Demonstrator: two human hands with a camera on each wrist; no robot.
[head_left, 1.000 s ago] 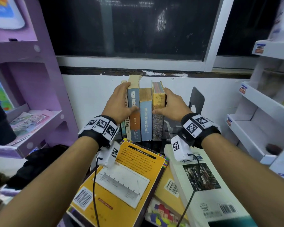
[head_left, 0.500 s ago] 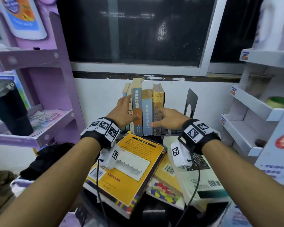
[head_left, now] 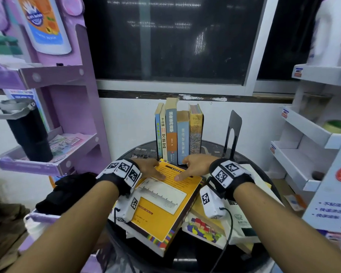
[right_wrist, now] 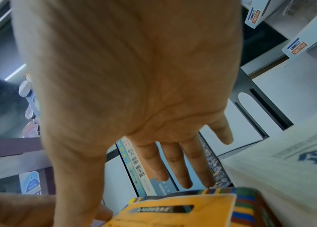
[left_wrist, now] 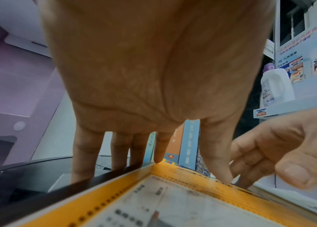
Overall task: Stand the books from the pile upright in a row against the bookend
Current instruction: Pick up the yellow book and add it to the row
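Several books (head_left: 179, 134) stand upright in a row at the back of the round black table (head_left: 138, 149). The black bookend (head_left: 232, 131) stands apart to their right, a gap between them. A yellow book (head_left: 161, 203) lies on top of the pile in front. My left hand (head_left: 152, 170) lies at its far left corner, thumb on the cover, straight fingers (left_wrist: 120, 150) reaching down past the edge. My right hand (head_left: 193, 166) hovers at the far edge with straight fingers (right_wrist: 184, 169) and its thumb on the cover.
A white book (head_left: 242, 223) and a book with coloured blocks (head_left: 205, 229) lie under and right of the yellow one. A purple shelf (head_left: 67, 150) with a black tumbler (head_left: 28, 131) stands left, white shelves (head_left: 303, 134) right. A black cloth (head_left: 67, 190) lies at the lower left.
Both hands have let go of the standing row and dropped back onto the yellow book on the pile. The row stays upright by itself.
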